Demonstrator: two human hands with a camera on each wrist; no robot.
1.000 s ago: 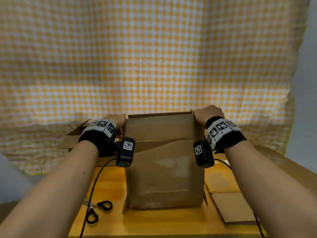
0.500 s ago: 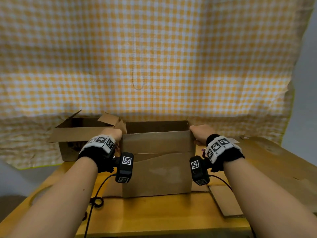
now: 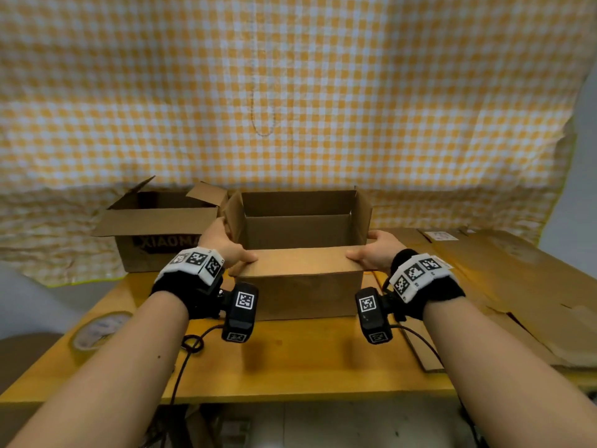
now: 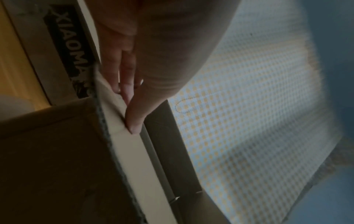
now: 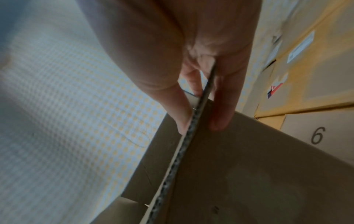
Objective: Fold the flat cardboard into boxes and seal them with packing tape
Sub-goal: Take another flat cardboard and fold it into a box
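Note:
A brown cardboard box [image 3: 300, 286] stands on the yellow wooden table [image 3: 307, 360] with its top open and its side flaps up. Its near flap [image 3: 300, 260] tilts toward me. My left hand [image 3: 226, 250] pinches the flap's left end, thumb on top. My right hand [image 3: 374, 253] pinches the right end the same way. In the left wrist view the left hand [image 4: 126, 109] has its thumb on the flap [image 4: 130, 151] and its fingers behind it. In the right wrist view the right hand [image 5: 199, 127] clamps the flap's corrugated edge [image 5: 182, 151] between thumb and fingers.
A second open box [image 3: 161, 227] printed XIAOMAIX stands at the back left, close to the first. A roll of packing tape [image 3: 97, 331] lies at the table's left edge. Flat cardboard sheets [image 3: 517, 286] cover the right side. A checked yellow cloth [image 3: 290, 92] hangs behind.
The box stood tall on end between my hands a second ago. It now sits lower with its open top up, and both hands have shifted to the near flap.

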